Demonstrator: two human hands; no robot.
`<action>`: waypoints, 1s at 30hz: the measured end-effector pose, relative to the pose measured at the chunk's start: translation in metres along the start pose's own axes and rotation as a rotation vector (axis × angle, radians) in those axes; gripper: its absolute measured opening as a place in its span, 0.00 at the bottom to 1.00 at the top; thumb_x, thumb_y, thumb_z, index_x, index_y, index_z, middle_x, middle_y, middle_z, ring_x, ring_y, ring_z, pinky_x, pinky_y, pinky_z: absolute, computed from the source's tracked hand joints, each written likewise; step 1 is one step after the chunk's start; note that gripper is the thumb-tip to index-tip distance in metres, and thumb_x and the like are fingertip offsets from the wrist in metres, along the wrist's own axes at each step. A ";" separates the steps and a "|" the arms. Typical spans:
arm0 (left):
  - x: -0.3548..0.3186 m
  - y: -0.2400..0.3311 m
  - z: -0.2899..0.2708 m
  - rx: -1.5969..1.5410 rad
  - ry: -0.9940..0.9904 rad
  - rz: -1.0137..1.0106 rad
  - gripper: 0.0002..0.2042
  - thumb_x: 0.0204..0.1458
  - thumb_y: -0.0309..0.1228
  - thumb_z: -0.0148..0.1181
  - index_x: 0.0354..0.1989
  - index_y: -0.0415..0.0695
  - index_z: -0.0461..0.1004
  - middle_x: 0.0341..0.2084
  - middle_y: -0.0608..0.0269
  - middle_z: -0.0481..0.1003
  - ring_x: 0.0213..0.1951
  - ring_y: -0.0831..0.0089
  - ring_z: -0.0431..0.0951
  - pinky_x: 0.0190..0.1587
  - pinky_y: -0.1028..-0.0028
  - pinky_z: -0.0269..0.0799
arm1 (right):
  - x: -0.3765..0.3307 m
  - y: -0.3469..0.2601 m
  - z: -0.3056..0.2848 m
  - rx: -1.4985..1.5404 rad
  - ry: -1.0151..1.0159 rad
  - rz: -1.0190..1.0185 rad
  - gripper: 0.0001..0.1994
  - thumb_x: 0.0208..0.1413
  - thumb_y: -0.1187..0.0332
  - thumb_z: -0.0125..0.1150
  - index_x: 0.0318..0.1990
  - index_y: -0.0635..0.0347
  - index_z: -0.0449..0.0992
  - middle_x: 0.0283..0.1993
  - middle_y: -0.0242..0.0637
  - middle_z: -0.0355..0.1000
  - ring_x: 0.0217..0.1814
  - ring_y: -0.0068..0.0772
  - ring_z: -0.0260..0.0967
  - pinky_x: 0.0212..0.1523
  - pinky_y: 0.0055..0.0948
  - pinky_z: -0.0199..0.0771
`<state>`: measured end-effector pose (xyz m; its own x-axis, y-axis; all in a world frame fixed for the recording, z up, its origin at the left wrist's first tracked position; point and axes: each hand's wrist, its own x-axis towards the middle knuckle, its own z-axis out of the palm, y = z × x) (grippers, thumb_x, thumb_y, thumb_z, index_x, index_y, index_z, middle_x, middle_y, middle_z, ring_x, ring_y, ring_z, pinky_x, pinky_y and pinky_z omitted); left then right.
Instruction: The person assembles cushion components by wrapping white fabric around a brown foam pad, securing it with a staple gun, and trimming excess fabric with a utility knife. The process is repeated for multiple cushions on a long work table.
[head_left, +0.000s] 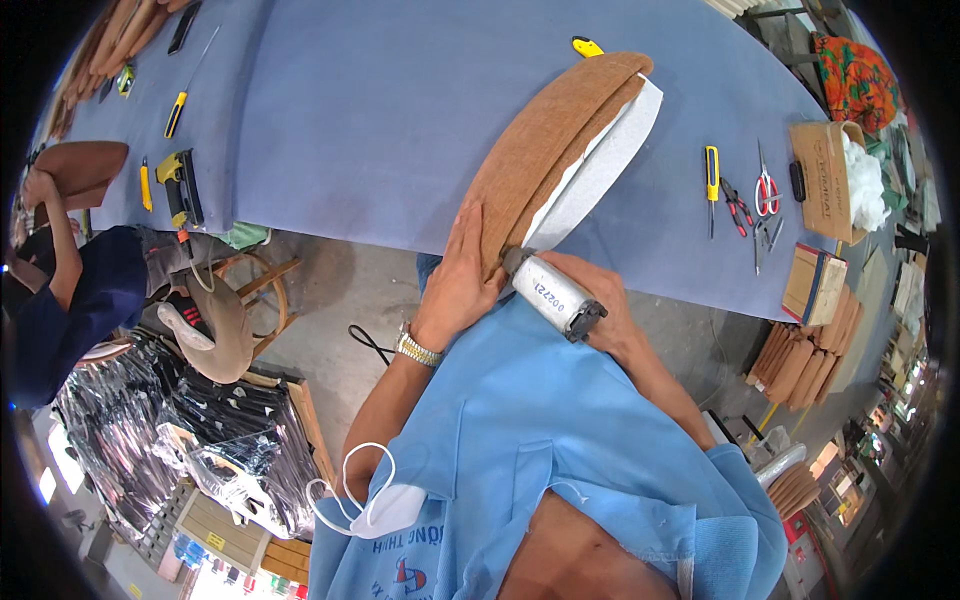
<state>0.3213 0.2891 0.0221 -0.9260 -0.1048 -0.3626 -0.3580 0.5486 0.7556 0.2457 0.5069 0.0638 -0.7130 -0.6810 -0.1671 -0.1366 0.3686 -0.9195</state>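
A long curved chair-part pad point(560, 130), covered in brown fabric, runs from the blue table up against my body. White padding point(598, 170) shows along its open right side. My left hand point(462, 275) holds the near end of the pad, fingers laid along the fabric and thumb at its edge. In my right hand point(597, 300) is a silver air stapler point(552, 293) with black end parts. Its far end touches or nearly touches the pad's near end; the exact contact is hidden. The right fingers are partly covered by the tool's body.
The blue table point(350, 120) bears a screwdriver point(712, 180), pliers point(737, 205), red-handled scissors point(767, 190), and a carton with white stuffing point(825, 180). Leftward lie a yellow-black staple gun point(180, 190) and a yellow cutter point(146, 185). A co-worker point(70, 280) sits at far left.
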 end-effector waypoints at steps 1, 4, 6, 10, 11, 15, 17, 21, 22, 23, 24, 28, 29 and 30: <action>0.002 0.000 0.002 0.016 0.012 0.002 0.51 0.51 0.23 0.65 0.80 0.44 0.36 0.76 0.34 0.50 0.75 0.40 0.54 0.71 0.54 0.63 | 0.004 0.000 0.000 0.003 -0.008 0.033 0.30 0.46 0.69 0.74 0.60 0.62 0.76 0.57 0.49 0.79 0.57 0.51 0.79 0.58 0.40 0.78; 0.007 0.001 0.004 0.010 0.012 -0.047 0.49 0.51 0.25 0.67 0.79 0.39 0.41 0.75 0.35 0.52 0.76 0.43 0.53 0.71 0.55 0.63 | 0.016 -0.010 -0.001 0.016 -0.050 0.163 0.30 0.46 0.70 0.74 0.61 0.61 0.76 0.56 0.47 0.79 0.56 0.50 0.79 0.56 0.40 0.78; 0.006 0.000 0.008 -0.003 0.004 -0.069 0.48 0.51 0.27 0.68 0.78 0.36 0.43 0.73 0.35 0.55 0.75 0.44 0.55 0.71 0.56 0.63 | 0.019 -0.019 -0.002 0.034 -0.095 0.292 0.30 0.46 0.69 0.73 0.61 0.61 0.76 0.56 0.46 0.79 0.56 0.50 0.79 0.55 0.40 0.78; 0.010 -0.001 -0.002 0.024 0.051 -0.025 0.47 0.52 0.28 0.67 0.78 0.37 0.44 0.70 0.33 0.60 0.71 0.41 0.62 0.68 0.55 0.68 | 0.017 -0.001 0.008 -0.029 -0.028 0.087 0.29 0.46 0.69 0.73 0.60 0.60 0.76 0.54 0.46 0.80 0.54 0.51 0.79 0.53 0.40 0.79; 0.010 0.000 -0.006 0.033 0.066 -0.015 0.47 0.52 0.29 0.67 0.78 0.37 0.44 0.69 0.33 0.62 0.70 0.41 0.64 0.67 0.55 0.69 | 0.017 0.001 0.006 -0.023 -0.018 0.047 0.29 0.46 0.69 0.72 0.60 0.60 0.76 0.54 0.46 0.80 0.54 0.51 0.79 0.54 0.40 0.79; 0.013 -0.006 -0.024 -0.035 0.113 0.035 0.41 0.54 0.31 0.67 0.75 0.37 0.53 0.64 0.32 0.68 0.65 0.39 0.70 0.63 0.53 0.70 | 0.008 0.004 -0.004 -0.049 0.072 -0.088 0.28 0.46 0.70 0.72 0.59 0.61 0.78 0.52 0.47 0.80 0.53 0.51 0.79 0.54 0.39 0.78; 0.031 0.002 -0.035 0.004 0.168 0.130 0.39 0.55 0.34 0.66 0.74 0.35 0.56 0.62 0.32 0.71 0.61 0.38 0.73 0.62 0.53 0.71 | 0.002 0.014 -0.011 0.011 0.181 -0.024 0.26 0.48 0.75 0.72 0.58 0.66 0.78 0.50 0.47 0.81 0.50 0.42 0.80 0.53 0.34 0.78; 0.091 0.049 -0.052 0.206 0.193 0.012 0.36 0.55 0.34 0.64 0.72 0.36 0.60 0.53 0.30 0.76 0.55 0.37 0.77 0.59 0.52 0.73 | -0.002 0.051 -0.034 -0.109 0.398 0.038 0.26 0.45 0.75 0.72 0.56 0.65 0.78 0.52 0.50 0.80 0.53 0.51 0.79 0.54 0.39 0.78; 0.104 0.045 -0.056 0.243 0.191 0.002 0.35 0.55 0.34 0.63 0.71 0.36 0.62 0.51 0.31 0.78 0.54 0.36 0.78 0.58 0.52 0.74 | -0.003 0.050 -0.040 -0.162 0.436 0.084 0.25 0.45 0.74 0.72 0.55 0.64 0.79 0.52 0.51 0.80 0.54 0.55 0.78 0.55 0.41 0.77; 0.114 0.039 -0.062 0.282 0.201 -0.020 0.33 0.55 0.35 0.63 0.70 0.36 0.64 0.48 0.31 0.79 0.52 0.36 0.78 0.57 0.51 0.74 | -0.004 0.051 -0.046 -0.207 0.461 0.124 0.24 0.45 0.73 0.71 0.54 0.63 0.79 0.52 0.52 0.79 0.54 0.58 0.77 0.55 0.42 0.76; 0.124 0.031 -0.071 0.283 0.231 0.036 0.32 0.55 0.34 0.64 0.69 0.39 0.66 0.48 0.33 0.79 0.52 0.36 0.79 0.56 0.51 0.74 | -0.011 0.059 -0.054 -0.195 0.482 0.082 0.26 0.43 0.74 0.71 0.55 0.63 0.79 0.53 0.53 0.79 0.57 0.59 0.76 0.58 0.44 0.75; 0.115 0.028 -0.110 0.370 0.348 0.075 0.27 0.54 0.34 0.65 0.64 0.49 0.73 0.47 0.39 0.81 0.48 0.40 0.81 0.52 0.49 0.76 | -0.034 0.093 -0.064 -0.255 0.616 0.141 0.28 0.42 0.74 0.72 0.57 0.62 0.77 0.53 0.52 0.79 0.57 0.59 0.76 0.58 0.45 0.75; 0.107 0.031 -0.120 0.397 0.407 0.020 0.26 0.53 0.33 0.65 0.63 0.51 0.75 0.46 0.41 0.82 0.47 0.40 0.81 0.51 0.49 0.77 | -0.038 0.103 -0.063 -0.280 0.635 0.136 0.28 0.42 0.75 0.72 0.57 0.62 0.77 0.53 0.52 0.79 0.56 0.59 0.76 0.57 0.45 0.76; 0.097 0.036 -0.126 0.426 0.485 -0.029 0.26 0.54 0.30 0.62 0.65 0.58 0.74 0.42 0.44 0.83 0.44 0.43 0.82 0.48 0.50 0.78 | -0.039 0.112 -0.059 -0.228 0.643 0.147 0.27 0.44 0.74 0.74 0.56 0.63 0.77 0.52 0.52 0.79 0.55 0.58 0.78 0.55 0.44 0.77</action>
<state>0.2035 0.1944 0.0832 -0.9011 -0.4332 -0.0167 -0.3976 0.8103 0.4306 0.2175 0.6122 -0.0120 -0.9912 -0.1299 0.0245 -0.0983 0.6002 -0.7938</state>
